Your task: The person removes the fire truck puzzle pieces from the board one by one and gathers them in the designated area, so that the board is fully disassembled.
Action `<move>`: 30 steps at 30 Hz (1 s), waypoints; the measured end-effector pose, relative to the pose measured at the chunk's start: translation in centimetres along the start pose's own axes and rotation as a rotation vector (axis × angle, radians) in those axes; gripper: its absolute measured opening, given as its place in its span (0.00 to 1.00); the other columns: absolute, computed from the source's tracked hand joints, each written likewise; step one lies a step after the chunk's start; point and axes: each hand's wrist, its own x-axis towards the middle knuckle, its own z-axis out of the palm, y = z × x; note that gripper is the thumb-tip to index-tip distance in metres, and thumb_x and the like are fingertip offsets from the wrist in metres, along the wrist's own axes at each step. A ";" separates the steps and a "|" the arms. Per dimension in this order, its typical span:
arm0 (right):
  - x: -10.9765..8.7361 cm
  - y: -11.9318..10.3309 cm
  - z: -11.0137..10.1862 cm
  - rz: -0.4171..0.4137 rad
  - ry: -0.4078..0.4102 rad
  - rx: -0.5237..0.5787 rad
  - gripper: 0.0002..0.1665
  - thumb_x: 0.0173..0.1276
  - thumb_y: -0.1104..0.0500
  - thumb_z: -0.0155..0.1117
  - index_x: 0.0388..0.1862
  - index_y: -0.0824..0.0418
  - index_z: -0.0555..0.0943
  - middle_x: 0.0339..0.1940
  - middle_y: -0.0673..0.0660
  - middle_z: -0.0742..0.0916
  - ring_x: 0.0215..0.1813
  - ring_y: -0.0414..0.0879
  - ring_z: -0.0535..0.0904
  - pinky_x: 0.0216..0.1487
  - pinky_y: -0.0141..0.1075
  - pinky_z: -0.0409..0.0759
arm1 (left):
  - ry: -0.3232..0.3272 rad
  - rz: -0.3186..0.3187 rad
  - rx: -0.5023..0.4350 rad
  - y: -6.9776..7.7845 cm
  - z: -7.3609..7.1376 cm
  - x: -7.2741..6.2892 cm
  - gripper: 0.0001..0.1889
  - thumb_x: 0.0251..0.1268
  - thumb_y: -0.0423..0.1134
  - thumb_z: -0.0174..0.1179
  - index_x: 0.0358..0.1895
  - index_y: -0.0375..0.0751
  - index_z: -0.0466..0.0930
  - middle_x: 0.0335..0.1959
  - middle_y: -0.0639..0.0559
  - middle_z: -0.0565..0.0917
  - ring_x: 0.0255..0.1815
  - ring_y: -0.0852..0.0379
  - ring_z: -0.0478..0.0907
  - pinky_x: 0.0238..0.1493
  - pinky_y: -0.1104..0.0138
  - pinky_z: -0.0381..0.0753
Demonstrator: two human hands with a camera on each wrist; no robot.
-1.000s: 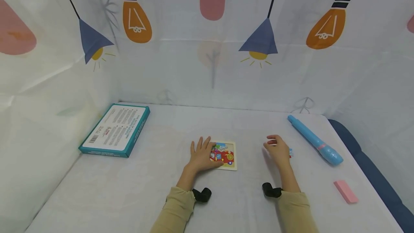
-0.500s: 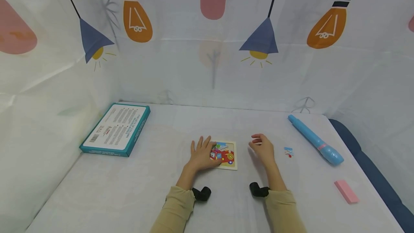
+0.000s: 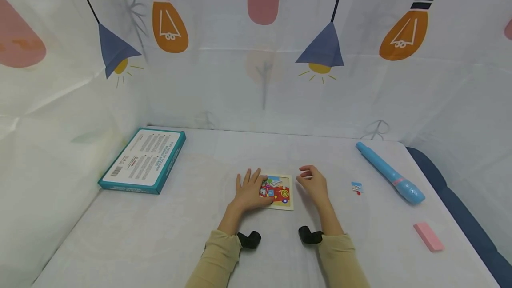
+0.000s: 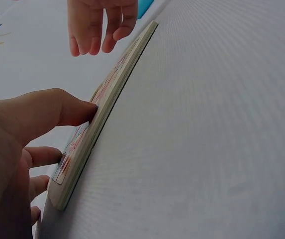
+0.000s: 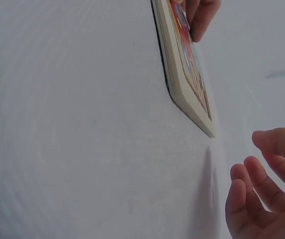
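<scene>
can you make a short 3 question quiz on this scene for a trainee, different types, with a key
1. Multiple choice: what does the left hand touch?
A) pink block
B) picture puzzle
C) teal-edged book

2. Fill the gap: in the head view, the loose puzzle piece lies between the right hand and the ____.

3. True or false: the right hand holds the loose puzzle piece.

Key:
1. B
2. tapered light-blue tube
3. False; the piece lies apart from that hand.
</scene>
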 end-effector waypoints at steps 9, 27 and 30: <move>-0.5 -0.9 1.3 0.002 -0.033 0.014 0.17 0.60 0.64 0.62 0.49 0.65 0.76 0.39 0.62 0.81 0.41 0.53 0.77 0.38 0.39 0.76 | -0.001 -0.002 -0.010 0.0 0.0 0.0 0.38 0.47 0.57 0.62 0.64 0.46 0.66 0.72 0.45 0.56 0.73 0.40 0.43 0.66 0.40 0.34; -1.0 -1.8 3.4 -0.058 -0.082 -0.006 0.15 0.60 0.64 0.62 0.46 0.65 0.77 0.36 0.59 0.81 0.39 0.50 0.78 0.38 0.39 0.77 | 0.007 0.012 0.005 -0.2 0.1 0.0 0.38 0.47 0.58 0.62 0.63 0.47 0.66 0.72 0.45 0.56 0.73 0.40 0.43 0.66 0.40 0.35; -1.0 -1.9 3.6 -0.070 -0.085 -0.019 0.14 0.59 0.64 0.63 0.45 0.64 0.77 0.36 0.59 0.82 0.39 0.50 0.78 0.38 0.39 0.76 | 0.012 0.012 0.010 -0.3 0.2 0.1 0.38 0.47 0.58 0.62 0.63 0.47 0.67 0.72 0.45 0.57 0.73 0.40 0.43 0.66 0.40 0.35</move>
